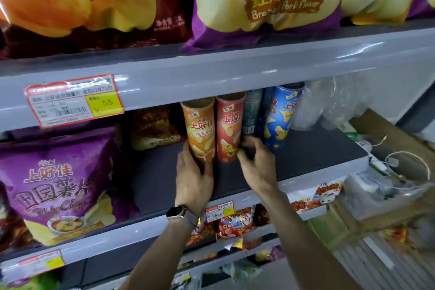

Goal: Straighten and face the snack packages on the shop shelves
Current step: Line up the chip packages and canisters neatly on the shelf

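Several upright chip tubes stand in a row on the dark middle shelf: an orange tube, a red tube, a dark green tube turned so its barcode faces out, and a blue tube. My left hand, a watch on its wrist, grips the base of the orange tube. My right hand has its fingers curled round the foot of the dark green tube, between the red and blue ones; the tube's base is hidden behind those fingers.
A purple chip bag stands at the shelf's left, a brown bag behind it. Large chip bags fill the shelf above. Crumpled clear plastic lies right of the tubes. Small snack packs hang below. Cardboard and clutter sit at right.
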Action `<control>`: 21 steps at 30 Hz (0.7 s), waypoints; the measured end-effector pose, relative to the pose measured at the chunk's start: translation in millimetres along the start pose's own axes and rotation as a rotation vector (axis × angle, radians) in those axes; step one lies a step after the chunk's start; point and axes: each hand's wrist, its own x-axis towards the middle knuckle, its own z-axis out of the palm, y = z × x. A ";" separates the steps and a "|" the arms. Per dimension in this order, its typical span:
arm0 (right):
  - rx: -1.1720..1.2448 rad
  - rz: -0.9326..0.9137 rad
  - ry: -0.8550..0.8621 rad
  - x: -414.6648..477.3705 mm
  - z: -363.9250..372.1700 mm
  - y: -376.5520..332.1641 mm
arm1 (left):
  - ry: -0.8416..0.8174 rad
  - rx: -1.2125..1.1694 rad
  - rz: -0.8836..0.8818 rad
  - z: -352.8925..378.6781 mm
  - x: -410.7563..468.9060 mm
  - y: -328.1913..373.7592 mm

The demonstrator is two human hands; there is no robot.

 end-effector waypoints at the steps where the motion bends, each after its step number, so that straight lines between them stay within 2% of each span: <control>1: 0.035 0.017 0.121 -1.6 -5.8 0.0 | -0.001 -0.004 -0.009 -1.1 0.6 0.0; 3: 0.052 0.062 0.349 -1.0 -21.8 6.1 | 0.007 -0.001 -0.035 -3.5 -0.4 0.6; 5: 0.102 0.093 0.451 8.0 -39.7 18.7 | 0.027 0.006 -0.035 -4.9 -2.6 0.1; 8: 0.129 0.101 0.325 31.5 -61.3 35.7 | 0.048 0.023 -0.026 -5.6 -4.1 0.7; 13: -0.057 0.108 0.090 59.6 -78.7 47.1 | 0.102 0.179 -0.045 -3.7 -9.6 9.5; 18: -0.063 0.047 -0.062 80.2 -92.8 58.6 | 0.165 0.336 -0.150 7.2 -20.5 26.7; 21: -0.093 -0.005 -0.090 88.0 -101.9 64.2 | 0.214 0.364 -0.172 16.9 -32.9 41.5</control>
